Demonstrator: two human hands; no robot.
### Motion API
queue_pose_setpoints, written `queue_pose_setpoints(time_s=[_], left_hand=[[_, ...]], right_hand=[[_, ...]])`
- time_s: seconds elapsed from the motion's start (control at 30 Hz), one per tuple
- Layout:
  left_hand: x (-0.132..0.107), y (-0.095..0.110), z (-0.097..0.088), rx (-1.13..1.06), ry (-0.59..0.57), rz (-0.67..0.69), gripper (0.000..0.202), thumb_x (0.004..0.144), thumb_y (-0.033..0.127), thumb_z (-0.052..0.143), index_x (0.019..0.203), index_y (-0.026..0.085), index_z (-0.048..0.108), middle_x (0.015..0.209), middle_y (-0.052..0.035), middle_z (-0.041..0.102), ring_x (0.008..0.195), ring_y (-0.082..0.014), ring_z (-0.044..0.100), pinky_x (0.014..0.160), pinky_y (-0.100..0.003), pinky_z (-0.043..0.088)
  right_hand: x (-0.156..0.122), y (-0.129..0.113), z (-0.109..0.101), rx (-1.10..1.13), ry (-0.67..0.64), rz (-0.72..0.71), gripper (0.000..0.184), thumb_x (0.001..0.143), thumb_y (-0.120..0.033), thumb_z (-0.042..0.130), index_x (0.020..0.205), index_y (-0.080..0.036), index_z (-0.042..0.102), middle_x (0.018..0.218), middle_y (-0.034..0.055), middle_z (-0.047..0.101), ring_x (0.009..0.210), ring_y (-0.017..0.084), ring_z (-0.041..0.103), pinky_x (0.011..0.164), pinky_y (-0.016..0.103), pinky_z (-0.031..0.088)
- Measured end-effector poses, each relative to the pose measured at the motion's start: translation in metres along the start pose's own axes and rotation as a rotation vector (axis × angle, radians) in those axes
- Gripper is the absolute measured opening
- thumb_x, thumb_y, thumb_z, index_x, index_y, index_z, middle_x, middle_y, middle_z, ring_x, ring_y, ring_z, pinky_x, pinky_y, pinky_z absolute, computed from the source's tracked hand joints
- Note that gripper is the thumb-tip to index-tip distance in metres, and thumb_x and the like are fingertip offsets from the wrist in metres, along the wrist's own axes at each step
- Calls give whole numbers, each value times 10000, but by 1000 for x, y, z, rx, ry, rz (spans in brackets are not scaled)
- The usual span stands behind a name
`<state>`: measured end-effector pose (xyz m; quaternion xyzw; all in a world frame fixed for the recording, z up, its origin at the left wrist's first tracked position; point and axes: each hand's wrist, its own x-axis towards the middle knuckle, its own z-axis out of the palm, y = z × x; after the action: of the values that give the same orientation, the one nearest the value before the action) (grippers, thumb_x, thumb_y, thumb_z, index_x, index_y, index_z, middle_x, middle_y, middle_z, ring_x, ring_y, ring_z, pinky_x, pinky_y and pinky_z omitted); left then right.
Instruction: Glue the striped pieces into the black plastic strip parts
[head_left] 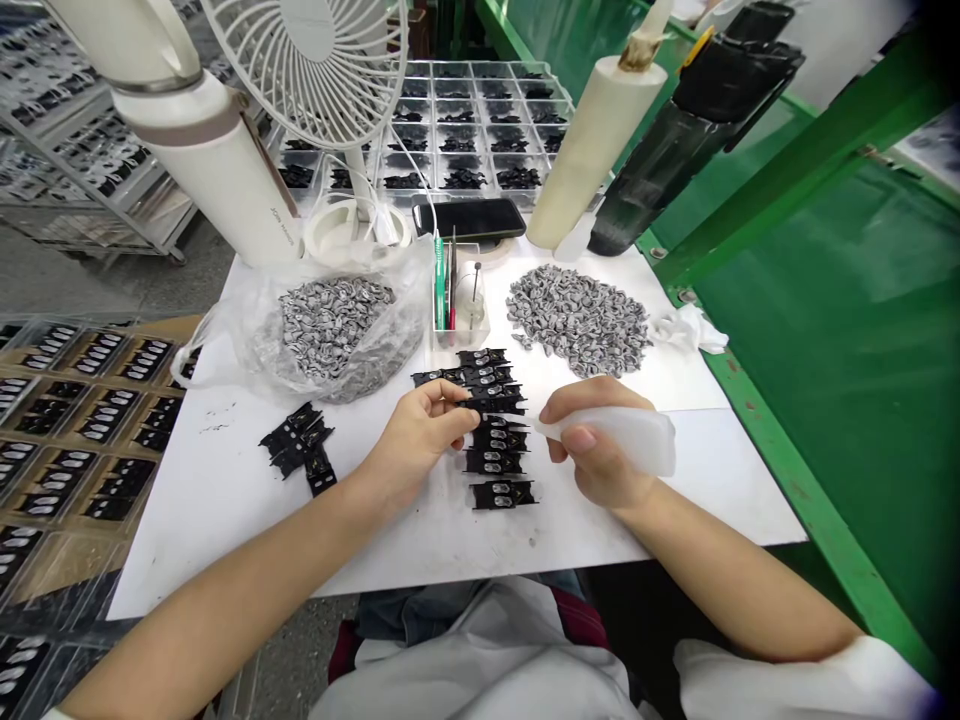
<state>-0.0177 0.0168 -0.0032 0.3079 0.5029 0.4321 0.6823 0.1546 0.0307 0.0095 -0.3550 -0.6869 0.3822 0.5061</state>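
Observation:
Between finger and thumb, my left hand [424,435] pinches one black plastic part [487,402] in the middle column on the white table. My right hand [600,445] is closed round a white squeeze bottle [637,437], its thin nozzle pointing left at that part. Below lie several more black parts [504,494], with small grey ovals set in them. Further black parts [491,358] are lined up just beyond. A loose cluster of black parts [298,440] lies to the left of my left hand.
A clear bag of small grey pieces [337,325] lies at left, a heap of grey pieces [581,315] at right. Behind stand a pen box [461,325], phone [472,217], fan [311,60], white flask [217,170], pale cylinder [596,150] and black bottle [675,140].

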Motion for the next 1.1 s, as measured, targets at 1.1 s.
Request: queue_pose_setpoints(time_s=[1.1], left_hand=[[1,1,-1,10,6,-8,160,648,180,633,736,172,500,534,70,460,505,-63,426,526,-214,360]], right_hand=[[5,1,0,2,-11,-146,182,794,-344,554,732,-192,631,647,13,619,435,96,540,428,245,431]])
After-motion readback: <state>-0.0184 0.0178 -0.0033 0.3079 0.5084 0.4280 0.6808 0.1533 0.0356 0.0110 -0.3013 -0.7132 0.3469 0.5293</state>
